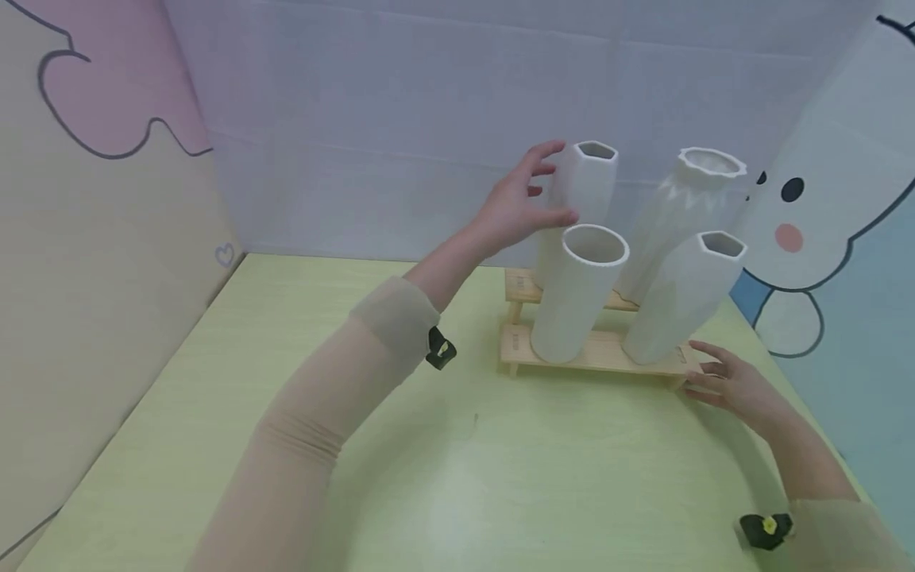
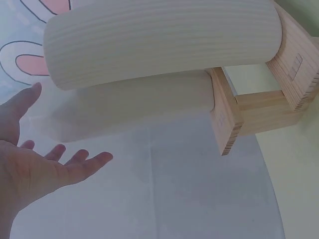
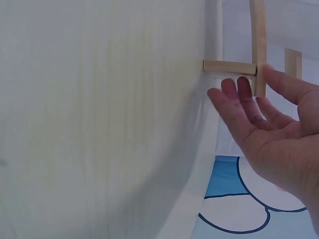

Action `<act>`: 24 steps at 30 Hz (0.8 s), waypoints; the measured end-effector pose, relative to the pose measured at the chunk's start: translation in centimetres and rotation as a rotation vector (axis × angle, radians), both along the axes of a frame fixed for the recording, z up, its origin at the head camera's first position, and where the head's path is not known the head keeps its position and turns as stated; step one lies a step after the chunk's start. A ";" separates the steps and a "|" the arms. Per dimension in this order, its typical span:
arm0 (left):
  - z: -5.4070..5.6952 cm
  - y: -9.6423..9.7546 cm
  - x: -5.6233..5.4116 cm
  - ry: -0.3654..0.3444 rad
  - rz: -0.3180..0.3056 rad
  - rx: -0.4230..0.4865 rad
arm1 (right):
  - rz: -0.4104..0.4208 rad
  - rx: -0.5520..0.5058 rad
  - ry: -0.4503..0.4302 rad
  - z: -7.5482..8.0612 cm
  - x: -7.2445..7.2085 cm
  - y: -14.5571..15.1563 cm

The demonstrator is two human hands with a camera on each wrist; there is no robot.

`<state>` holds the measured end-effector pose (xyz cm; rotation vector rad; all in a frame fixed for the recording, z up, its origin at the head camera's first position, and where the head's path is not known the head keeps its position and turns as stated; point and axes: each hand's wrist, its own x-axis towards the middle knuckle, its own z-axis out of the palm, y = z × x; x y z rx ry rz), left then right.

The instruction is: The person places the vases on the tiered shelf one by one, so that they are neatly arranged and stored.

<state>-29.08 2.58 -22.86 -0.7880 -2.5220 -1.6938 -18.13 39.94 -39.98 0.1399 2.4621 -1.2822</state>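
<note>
Four white vases stand on a two-step wooden stand (image 1: 600, 353). My left hand (image 1: 518, 199) has its thumb and fingers spread around the upper part of the back-left vase (image 1: 593, 179). The left wrist view shows a gap between that hand (image 2: 45, 167) and the vase (image 2: 149, 102). In front of it stands a round ribbed vase (image 1: 575, 302). At the lower step's right end, my right hand (image 1: 743, 389) holds the plank. In the right wrist view its thumb lies on one side of the plank (image 3: 259, 45), its fingers on the other.
An angular vase (image 1: 682, 298) stands front right, leaning to the right in the head view. A vase with a scalloped rim (image 1: 672, 214) is behind it. The pale green table (image 1: 429, 477) meets a cloth-covered wall (image 1: 400, 135) at the back and cartoon-printed walls at the sides.
</note>
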 end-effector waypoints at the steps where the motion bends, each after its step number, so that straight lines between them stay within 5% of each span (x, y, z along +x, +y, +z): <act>1: 0.0 -0.3 0.3 0.001 -0.010 -0.006 | -0.006 0.015 -0.004 0.2 0.0 0.0; 5: -0.3 -1.6 1.5 0.042 -0.036 -0.040 | 0.003 0.075 0.037 0.9 0.3 -0.3; 11: -1.3 -4.4 3.7 0.149 -0.022 -0.146 | 0.001 0.250 0.265 3.3 1.2 -1.4; 17: -2.3 -7.2 6.0 0.263 0.010 -0.242 | -0.076 0.387 0.446 6.9 2.6 -3.7; 24: -3.8 -10.3 8.6 0.307 0.074 -0.325 | -0.168 0.441 0.570 9.3 4.1 -6.4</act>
